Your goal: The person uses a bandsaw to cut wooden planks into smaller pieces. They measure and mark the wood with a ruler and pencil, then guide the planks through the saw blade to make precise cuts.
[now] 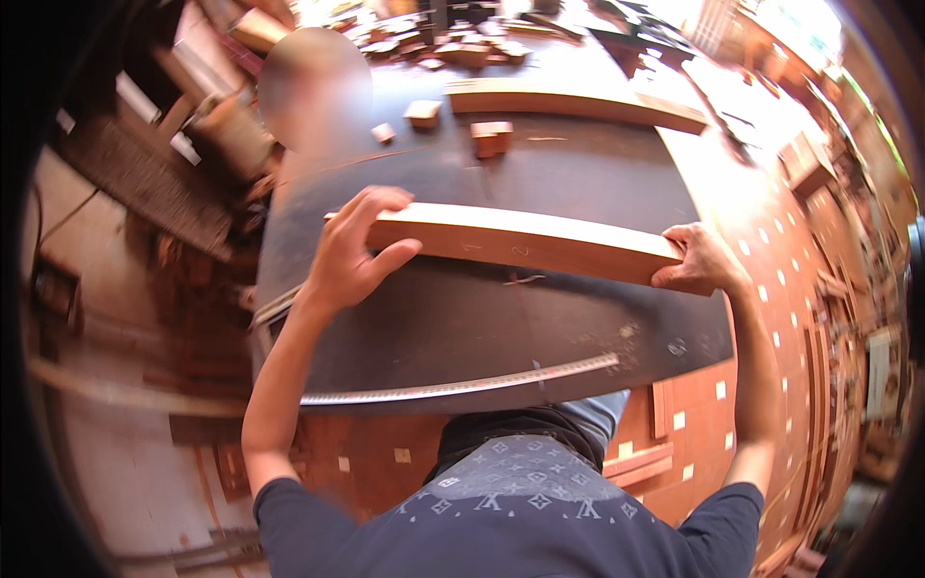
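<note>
You gripped the long wooden plank at both ends: your left hand and right hand clasped it above the dark desk.

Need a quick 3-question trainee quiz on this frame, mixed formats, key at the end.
1. True or false: the left hand and right hand grip opposite ends of the long wooden board.
2. Which lies nearest the person, along the near edge of the dark tabletop? A) metal ruler B) small wood blocks C) second long board
3. Fill in: the held board rests on the ____ tabletop.

Key: 1 true; 2 A; 3 dark
</note>
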`<state>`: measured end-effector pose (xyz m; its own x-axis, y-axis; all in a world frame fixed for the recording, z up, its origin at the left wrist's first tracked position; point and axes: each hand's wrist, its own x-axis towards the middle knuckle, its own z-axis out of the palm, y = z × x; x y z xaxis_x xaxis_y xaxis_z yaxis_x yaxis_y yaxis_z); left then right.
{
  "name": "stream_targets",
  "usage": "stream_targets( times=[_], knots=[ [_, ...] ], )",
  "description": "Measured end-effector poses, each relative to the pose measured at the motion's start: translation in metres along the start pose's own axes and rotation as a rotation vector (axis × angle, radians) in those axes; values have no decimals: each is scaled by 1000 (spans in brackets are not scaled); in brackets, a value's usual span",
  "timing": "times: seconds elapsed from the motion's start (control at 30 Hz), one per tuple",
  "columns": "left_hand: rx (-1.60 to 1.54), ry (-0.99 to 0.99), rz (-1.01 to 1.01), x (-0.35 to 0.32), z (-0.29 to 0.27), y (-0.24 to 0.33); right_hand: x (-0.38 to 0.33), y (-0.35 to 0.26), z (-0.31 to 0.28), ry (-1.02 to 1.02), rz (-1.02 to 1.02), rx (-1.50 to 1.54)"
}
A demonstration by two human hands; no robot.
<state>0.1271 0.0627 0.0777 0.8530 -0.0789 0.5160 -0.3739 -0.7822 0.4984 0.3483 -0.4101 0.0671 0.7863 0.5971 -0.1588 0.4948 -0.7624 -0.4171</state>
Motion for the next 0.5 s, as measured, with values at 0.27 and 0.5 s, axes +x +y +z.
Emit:
stream_targets(
  times=[0.27, 0.5],
  knots=[
    [-123, -480, 222, 19, 71, 51, -130, 116, -40, -152, 244, 169],
    [-122, -801, 472, 58, 152, 82, -352, 181, 10, 31, 567, 593]
  ],
)
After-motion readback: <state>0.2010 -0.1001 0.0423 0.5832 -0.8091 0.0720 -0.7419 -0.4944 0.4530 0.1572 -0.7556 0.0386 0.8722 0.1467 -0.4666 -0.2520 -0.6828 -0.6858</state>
